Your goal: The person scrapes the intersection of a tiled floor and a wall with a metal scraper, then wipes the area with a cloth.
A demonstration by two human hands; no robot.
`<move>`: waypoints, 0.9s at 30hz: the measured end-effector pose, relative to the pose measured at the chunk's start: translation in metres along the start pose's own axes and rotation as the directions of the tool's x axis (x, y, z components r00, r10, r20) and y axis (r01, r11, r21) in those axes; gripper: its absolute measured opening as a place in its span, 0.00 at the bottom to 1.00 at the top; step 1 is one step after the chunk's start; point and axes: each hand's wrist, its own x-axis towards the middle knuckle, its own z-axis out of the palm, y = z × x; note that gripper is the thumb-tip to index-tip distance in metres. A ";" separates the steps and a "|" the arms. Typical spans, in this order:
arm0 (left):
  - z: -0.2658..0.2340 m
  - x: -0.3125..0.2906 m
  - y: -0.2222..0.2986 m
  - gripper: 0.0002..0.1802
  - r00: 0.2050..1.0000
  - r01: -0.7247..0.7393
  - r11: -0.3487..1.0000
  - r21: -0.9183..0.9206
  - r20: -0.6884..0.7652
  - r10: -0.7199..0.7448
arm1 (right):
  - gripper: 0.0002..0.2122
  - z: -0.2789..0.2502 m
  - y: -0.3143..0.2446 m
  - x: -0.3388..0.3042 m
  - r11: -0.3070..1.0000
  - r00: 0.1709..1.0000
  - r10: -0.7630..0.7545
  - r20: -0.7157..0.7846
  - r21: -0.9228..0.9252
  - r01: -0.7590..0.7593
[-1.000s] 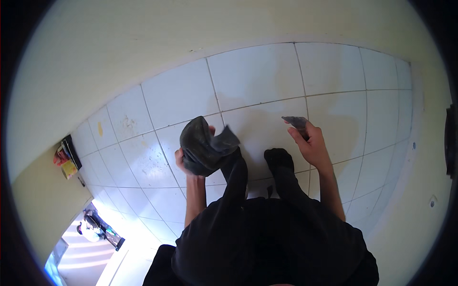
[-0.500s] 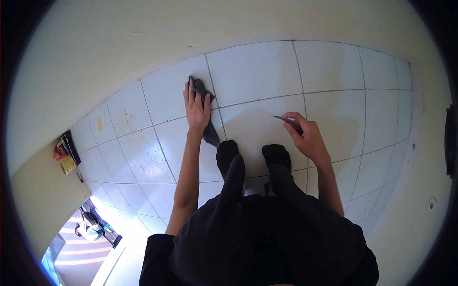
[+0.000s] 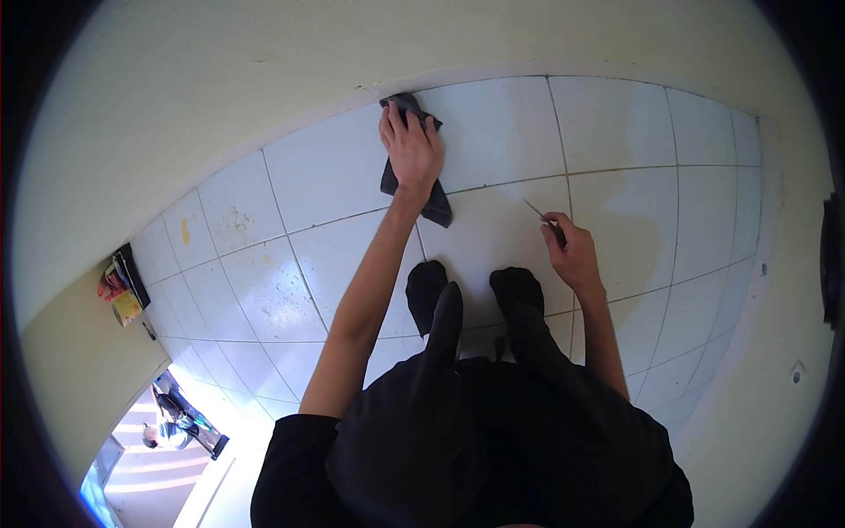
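My left hand [image 3: 415, 158] presses a dark grey cloth [image 3: 437, 209] onto the white floor tiles, close to the foot of the far wall. Its fingers bend over the cloth, which trails back toward my left foot. Farther right, my right hand [image 3: 576, 253] is closed around a small pointed knife [image 3: 533, 209]. The thin blade points up and left, above the tiles; most of the handle is hidden in my fingers.
My feet in black socks [image 3: 429, 286] stand between my hands. Yellow and brown stains [image 3: 236, 224] mark tiles at the left. A dark box of small items [image 3: 129, 280] sits by the left wall. Beyond a doorway at lower left, a person [image 3: 170, 434] is visible.
My left hand has slid the cloth away from me and to the right, up to the wall. My right hand has shifted slightly right, still with the knife, whose blade now tips more upward.
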 end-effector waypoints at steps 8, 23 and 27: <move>0.008 0.005 0.027 0.20 0.969 -0.214 0.969 -0.124 0.102 0.227 | 0.07 0.041 0.058 -0.005 0.867 0.962 0.273 0.021 0.429 -0.256; 0.035 0.010 0.082 0.22 0.947 -0.271 0.949 -0.159 0.135 0.293 | 0.04 0.059 0.075 -0.005 0.966 0.974 0.045 -0.224 0.260 0.015; 0.039 0.012 0.083 0.21 0.945 -0.294 0.934 -0.202 0.088 0.316 | 0.05 0.059 0.072 -0.007 0.978 0.968 -0.016 -0.251 0.198 0.067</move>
